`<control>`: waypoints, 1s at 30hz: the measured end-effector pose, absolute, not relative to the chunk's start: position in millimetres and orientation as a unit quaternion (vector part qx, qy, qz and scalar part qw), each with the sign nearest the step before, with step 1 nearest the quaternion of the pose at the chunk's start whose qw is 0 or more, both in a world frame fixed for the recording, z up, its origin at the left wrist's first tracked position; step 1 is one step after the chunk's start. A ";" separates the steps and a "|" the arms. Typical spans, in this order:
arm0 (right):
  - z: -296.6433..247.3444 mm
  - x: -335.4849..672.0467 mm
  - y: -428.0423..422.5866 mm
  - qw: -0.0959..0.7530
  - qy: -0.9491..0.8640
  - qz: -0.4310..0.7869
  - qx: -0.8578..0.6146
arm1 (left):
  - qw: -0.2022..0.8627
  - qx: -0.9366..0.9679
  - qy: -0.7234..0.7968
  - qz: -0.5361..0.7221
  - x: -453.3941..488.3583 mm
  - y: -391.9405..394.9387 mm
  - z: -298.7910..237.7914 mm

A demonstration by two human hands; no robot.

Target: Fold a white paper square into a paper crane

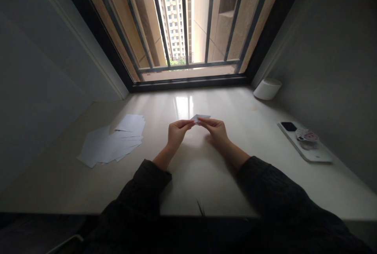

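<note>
A small piece of folded white paper (203,116) is pinched between both my hands, just above the pale sill in the middle. My left hand (177,129) grips its near left part between thumb and fingers. From the right, my right hand (216,127) holds it the same way, with the fingertips of both hands almost touching. The far edge of the paper shows beyond the fingers; its nearer part is mostly covered by them. Off to the left lies a spread pile of white paper sheets (110,144), apart from my hands.
A white phone (318,154) with a round decorated grip lies at the right. Behind it, a white cylindrical object (267,89) stands near the wall. A dark-framed window (188,83) with bars closes off the back of the sill (191,191).
</note>
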State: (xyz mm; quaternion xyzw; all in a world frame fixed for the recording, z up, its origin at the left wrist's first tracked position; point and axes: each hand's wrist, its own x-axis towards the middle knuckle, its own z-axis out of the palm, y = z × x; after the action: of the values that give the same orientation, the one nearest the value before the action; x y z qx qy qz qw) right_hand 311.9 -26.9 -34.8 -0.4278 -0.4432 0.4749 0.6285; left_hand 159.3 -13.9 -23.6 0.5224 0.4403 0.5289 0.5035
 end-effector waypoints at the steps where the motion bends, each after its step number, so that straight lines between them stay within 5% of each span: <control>1: -35.2 311.1 -26.8 0.632 -0.436 0.476 -0.428 | 0.501 0.525 0.439 0.530 159.6 -14.1 -23.6; 30: -40.7 309.6 -26.9 0.652 -0.432 0.459 -0.420 | 0.544 0.471 0.421 0.551 164.2 -16.0 -27.2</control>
State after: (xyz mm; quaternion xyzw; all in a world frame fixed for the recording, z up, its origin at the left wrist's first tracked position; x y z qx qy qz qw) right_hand 309.6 -26.9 -40.7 -0.4201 -0.4324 0.4592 0.6524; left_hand 164.2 -16.0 -27.2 0.4715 0.4211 0.5512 0.5445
